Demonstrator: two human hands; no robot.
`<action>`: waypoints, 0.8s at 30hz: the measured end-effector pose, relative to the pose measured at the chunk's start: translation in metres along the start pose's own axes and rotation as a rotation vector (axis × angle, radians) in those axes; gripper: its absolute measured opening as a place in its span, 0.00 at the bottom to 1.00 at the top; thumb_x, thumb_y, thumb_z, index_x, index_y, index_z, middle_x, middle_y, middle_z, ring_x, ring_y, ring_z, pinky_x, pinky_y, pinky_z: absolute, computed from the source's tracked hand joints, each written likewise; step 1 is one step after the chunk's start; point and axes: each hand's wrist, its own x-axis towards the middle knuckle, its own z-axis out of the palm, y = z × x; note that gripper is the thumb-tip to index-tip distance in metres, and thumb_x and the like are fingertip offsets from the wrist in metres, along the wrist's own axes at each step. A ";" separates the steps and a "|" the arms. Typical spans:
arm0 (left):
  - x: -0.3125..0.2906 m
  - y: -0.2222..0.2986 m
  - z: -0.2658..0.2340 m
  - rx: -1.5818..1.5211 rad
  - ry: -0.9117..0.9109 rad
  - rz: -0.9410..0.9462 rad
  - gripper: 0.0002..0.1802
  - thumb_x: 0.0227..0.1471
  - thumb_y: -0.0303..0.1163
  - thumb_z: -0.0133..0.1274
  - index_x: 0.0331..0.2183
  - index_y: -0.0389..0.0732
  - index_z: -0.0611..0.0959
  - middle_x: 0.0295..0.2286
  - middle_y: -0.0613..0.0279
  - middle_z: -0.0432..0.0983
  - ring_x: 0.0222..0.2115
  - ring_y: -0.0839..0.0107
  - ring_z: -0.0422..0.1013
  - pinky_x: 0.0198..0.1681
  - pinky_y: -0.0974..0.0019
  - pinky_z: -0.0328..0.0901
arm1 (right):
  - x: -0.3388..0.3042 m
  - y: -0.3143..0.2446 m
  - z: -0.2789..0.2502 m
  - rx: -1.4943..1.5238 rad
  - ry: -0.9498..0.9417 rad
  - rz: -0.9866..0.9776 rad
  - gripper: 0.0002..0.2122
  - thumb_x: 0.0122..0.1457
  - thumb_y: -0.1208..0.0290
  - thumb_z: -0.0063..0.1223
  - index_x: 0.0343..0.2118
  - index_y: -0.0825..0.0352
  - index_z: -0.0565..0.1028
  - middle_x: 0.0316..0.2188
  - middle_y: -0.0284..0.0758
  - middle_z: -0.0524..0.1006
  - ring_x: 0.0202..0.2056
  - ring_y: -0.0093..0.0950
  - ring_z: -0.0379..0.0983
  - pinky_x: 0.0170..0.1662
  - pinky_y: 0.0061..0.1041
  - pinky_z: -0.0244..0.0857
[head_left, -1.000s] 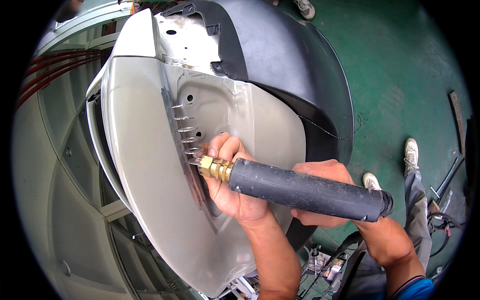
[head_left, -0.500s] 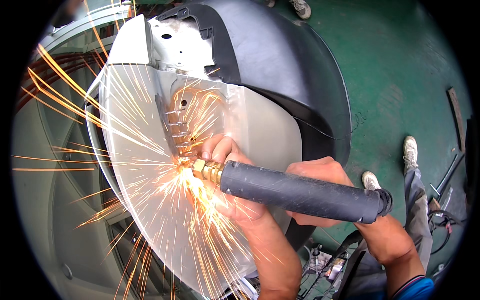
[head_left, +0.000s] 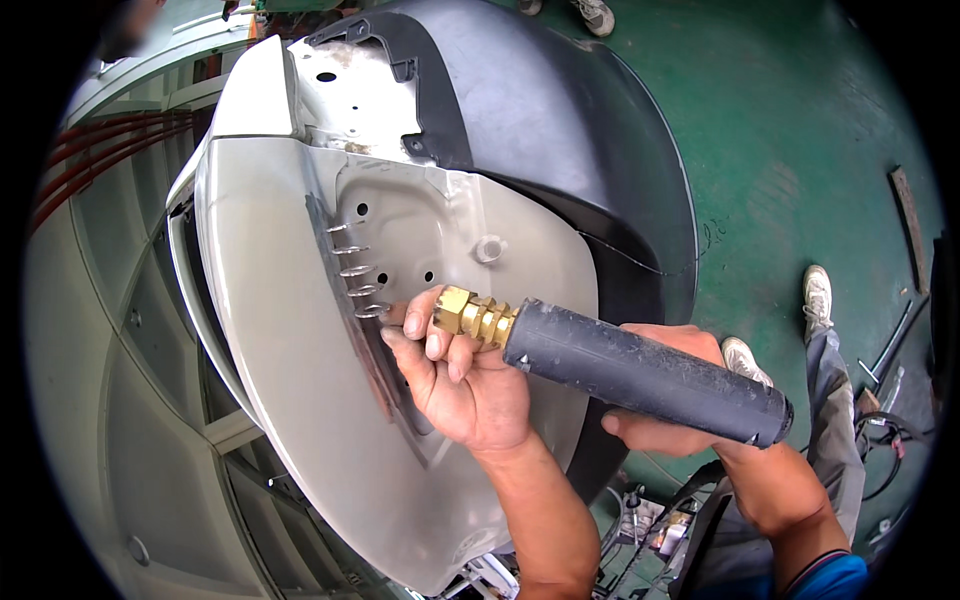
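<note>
My right hand [head_left: 670, 430] is wrapped round the black cylindrical handle of a welding gun [head_left: 640, 370]. Its brass tip points left and stands clear of the metal. Just below that tip, my left hand [head_left: 465, 395] has its fingers curled toward the thumb. Thumb and fingertips are beside the lowest of several metal rings [head_left: 358, 270] that stand in a row along a crease in a grey car body panel [head_left: 300, 400]. Whether anything small is between those fingers I cannot make out. Bare, scuffed metal shows along the row.
A black bumper [head_left: 560, 110] adjoins the panel on the right. A person's legs and light shoes [head_left: 817, 295] are at the right on the green floor [head_left: 770, 130], near cables [head_left: 890, 430] and a metal bar [head_left: 890, 340]. Red pipes [head_left: 110, 150] run at the far left.
The bright burst of sparks is gone. The gun has drawn back to the right, away from the panel. My left fingers, formerly partly hidden by glare, now show beside the lowest ring.
</note>
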 end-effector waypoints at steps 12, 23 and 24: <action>-0.034 -0.026 0.006 0.386 0.271 -0.082 0.13 0.66 0.32 0.43 0.47 0.36 0.75 0.34 0.62 0.68 0.30 0.77 0.66 0.23 0.78 0.65 | -0.055 0.002 -0.027 0.091 0.020 0.104 0.15 0.37 0.82 0.62 0.33 0.73 0.76 0.27 0.40 0.79 0.27 0.33 0.77 0.30 0.27 0.70; -0.043 -0.083 -0.091 2.168 0.210 0.110 0.19 0.55 0.26 0.57 0.48 0.29 0.80 0.15 0.72 0.65 0.16 0.81 0.58 0.22 0.72 0.57 | -0.104 -0.026 -0.086 0.014 0.323 0.578 0.20 0.40 0.70 0.65 0.39 0.69 0.80 0.30 0.34 0.80 0.31 0.25 0.77 0.36 0.24 0.70; -0.038 -0.090 -0.095 2.246 0.199 0.125 0.18 0.55 0.26 0.57 0.48 0.30 0.80 0.15 0.70 0.64 0.16 0.80 0.59 0.22 0.71 0.58 | -0.109 -0.020 -0.091 0.032 0.332 0.522 0.20 0.40 0.70 0.65 0.40 0.70 0.80 0.29 0.33 0.80 0.31 0.25 0.76 0.37 0.25 0.70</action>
